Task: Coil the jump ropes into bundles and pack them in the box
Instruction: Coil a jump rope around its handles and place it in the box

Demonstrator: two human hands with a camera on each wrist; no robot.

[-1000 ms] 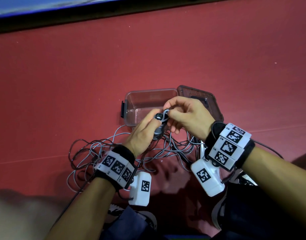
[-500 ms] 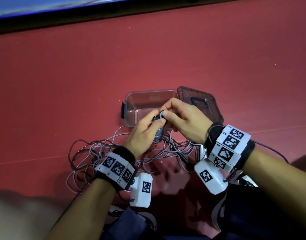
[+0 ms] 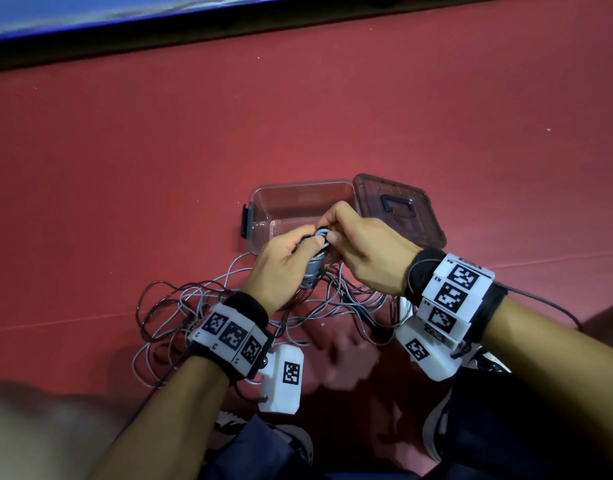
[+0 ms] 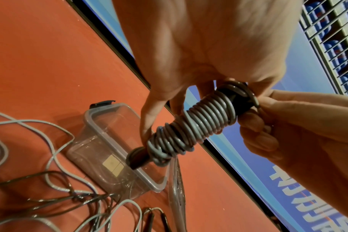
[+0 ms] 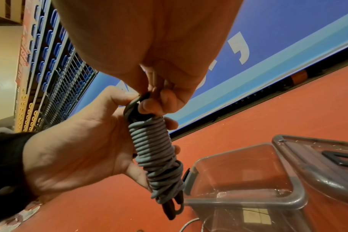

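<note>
A grey jump rope is wound tightly round its black handles into a bundle. My left hand grips the bundle upright, fingers curled round it. My right hand pinches the last loop of cord at the bundle's top end. Both hands hover just in front of the clear plastic box, which stands open with nothing inside. More loose grey and dark ropes lie tangled on the red floor under my wrists.
The box lid lies open at the box's right side, black handle up. A blue banner runs along the far edge of the red floor. My legs and shoes are at the near edge.
My right hand has brought the cord's end loop down onto the top of the bundle and now pinches it there. The left hand keeps its grip in the same place.
</note>
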